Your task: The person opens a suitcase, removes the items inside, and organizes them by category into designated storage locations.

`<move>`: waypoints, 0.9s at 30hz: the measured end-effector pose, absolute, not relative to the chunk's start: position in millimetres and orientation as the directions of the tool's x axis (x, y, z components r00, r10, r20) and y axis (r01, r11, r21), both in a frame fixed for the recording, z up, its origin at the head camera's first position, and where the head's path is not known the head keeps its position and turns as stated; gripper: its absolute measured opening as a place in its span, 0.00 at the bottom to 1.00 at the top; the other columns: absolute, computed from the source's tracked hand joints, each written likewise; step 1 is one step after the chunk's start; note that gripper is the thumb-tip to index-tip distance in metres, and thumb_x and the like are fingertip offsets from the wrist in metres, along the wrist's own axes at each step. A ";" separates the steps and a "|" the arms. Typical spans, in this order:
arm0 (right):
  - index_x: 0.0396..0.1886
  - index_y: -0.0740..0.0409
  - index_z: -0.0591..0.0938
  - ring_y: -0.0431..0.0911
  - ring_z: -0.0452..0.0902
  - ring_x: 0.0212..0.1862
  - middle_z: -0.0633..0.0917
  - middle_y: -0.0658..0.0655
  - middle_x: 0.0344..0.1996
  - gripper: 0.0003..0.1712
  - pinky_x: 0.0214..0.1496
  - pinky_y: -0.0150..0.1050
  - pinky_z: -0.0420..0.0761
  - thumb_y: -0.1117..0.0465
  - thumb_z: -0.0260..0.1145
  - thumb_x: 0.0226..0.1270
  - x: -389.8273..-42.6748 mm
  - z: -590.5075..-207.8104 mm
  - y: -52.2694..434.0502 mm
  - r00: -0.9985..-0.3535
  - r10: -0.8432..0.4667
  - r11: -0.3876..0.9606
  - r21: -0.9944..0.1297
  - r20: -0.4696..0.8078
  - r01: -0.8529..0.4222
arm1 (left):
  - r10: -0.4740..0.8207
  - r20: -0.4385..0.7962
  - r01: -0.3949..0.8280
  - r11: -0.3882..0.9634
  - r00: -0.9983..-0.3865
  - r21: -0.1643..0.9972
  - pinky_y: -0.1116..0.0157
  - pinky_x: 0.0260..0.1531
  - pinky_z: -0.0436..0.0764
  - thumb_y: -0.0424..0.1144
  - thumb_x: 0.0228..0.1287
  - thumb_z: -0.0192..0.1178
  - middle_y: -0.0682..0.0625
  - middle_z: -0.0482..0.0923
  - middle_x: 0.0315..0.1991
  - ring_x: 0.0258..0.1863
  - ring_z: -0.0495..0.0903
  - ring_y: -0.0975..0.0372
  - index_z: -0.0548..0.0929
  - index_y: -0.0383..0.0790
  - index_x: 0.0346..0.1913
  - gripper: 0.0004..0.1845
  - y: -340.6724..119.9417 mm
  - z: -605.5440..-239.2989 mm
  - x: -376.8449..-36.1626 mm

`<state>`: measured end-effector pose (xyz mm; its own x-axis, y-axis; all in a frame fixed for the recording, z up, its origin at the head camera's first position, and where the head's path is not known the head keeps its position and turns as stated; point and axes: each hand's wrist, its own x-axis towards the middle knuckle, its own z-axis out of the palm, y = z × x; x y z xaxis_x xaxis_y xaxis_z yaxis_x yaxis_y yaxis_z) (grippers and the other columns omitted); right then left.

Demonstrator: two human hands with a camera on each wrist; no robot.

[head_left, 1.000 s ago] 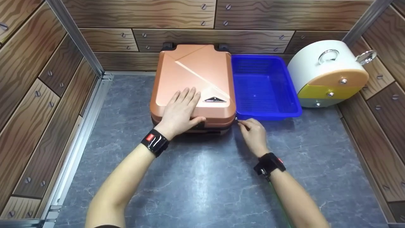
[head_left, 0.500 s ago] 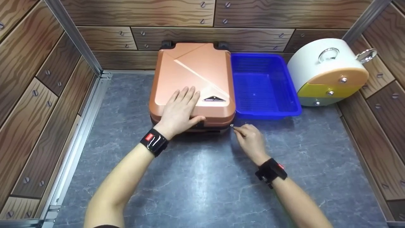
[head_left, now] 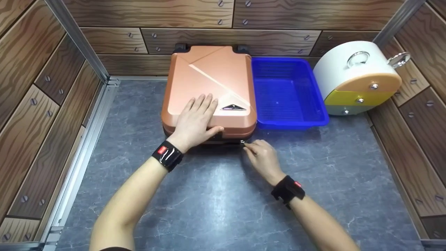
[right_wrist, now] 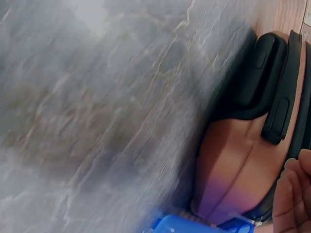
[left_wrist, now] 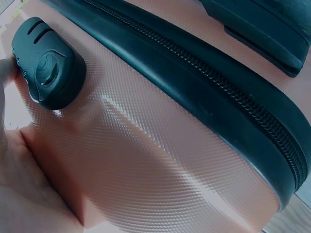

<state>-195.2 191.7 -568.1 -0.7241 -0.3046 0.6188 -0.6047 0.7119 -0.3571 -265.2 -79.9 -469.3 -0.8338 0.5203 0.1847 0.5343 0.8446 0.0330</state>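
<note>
A rose-gold hard-shell suitcase [head_left: 212, 82] lies flat on the grey marbled surface, lid up, its wheels at the back. My left hand [head_left: 195, 122] rests spread on the lid's front left part, thumb along the front edge. In the left wrist view, a black combination lock [left_wrist: 51, 68] sits beside the fingers, and the black zipper [left_wrist: 214, 80] runs round the side with its teeth meshed there. Near the front right corner, my right hand [head_left: 263, 158] pinches a small metal zipper pull [head_left: 242, 142]. The right wrist view catches its curled fingers [right_wrist: 286, 199] next to the case's black side handle [right_wrist: 279, 119].
Against the suitcase's right side stands a blue plastic basket [head_left: 291, 123]. Right of it is a white rounded drawer box [head_left: 343, 59] with orange, yellow and green drawer fronts and metal ring handles. Wood-patterned panels [head_left: 188, 40] enclose the back and sides.
My right hand has drawn the zipper pull round the front right corner and leftward along the front edge. The left hand keeps its place on the lid; the whole view has shifted slightly.
</note>
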 end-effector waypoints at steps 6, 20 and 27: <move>0.42 0.61 0.90 0.46 0.80 0.33 0.87 0.53 0.31 0.07 0.38 0.40 0.81 0.66 0.74 0.64 -196.2 -567.9 185.5 -0.742 -0.321 0.710 -0.369 0.589 -0.600 | 0.526 0.183 0.541 0.840 -0.830 0.041 0.50 0.78 0.42 0.75 0.68 0.48 0.42 0.49 0.82 0.80 0.47 0.49 0.54 0.41 0.82 0.52 -81.9 -468.5 -265.4; 0.43 0.61 0.90 0.45 0.79 0.33 0.85 0.52 0.31 0.09 0.36 0.38 0.81 0.66 0.75 0.63 -195.4 -570.1 188.1 -0.747 -0.312 0.707 -0.381 0.587 -0.595 | 0.567 0.134 0.577 0.814 -0.813 0.059 0.51 0.78 0.38 0.74 0.69 0.46 0.43 0.44 0.82 0.81 0.42 0.50 0.49 0.43 0.82 0.51 -142.7 -464.1 -270.9; 0.45 0.60 0.90 0.45 0.78 0.33 0.85 0.52 0.31 0.11 0.36 0.38 0.81 0.70 0.74 0.61 -192.9 -570.2 191.7 -0.751 -0.312 0.692 -0.403 0.582 -0.599 | 0.567 0.165 0.588 0.795 -0.807 0.149 0.52 0.78 0.45 0.72 0.68 0.52 0.44 0.46 0.82 0.81 0.42 0.52 0.52 0.42 0.82 0.51 -181.4 -470.5 -272.7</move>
<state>-192.9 191.7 -570.2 -0.7514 -0.3117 0.5816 -0.5989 0.6921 -0.4028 -272.7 -181.4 -470.5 -0.8073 0.5665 0.1653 0.5883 0.7947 0.1493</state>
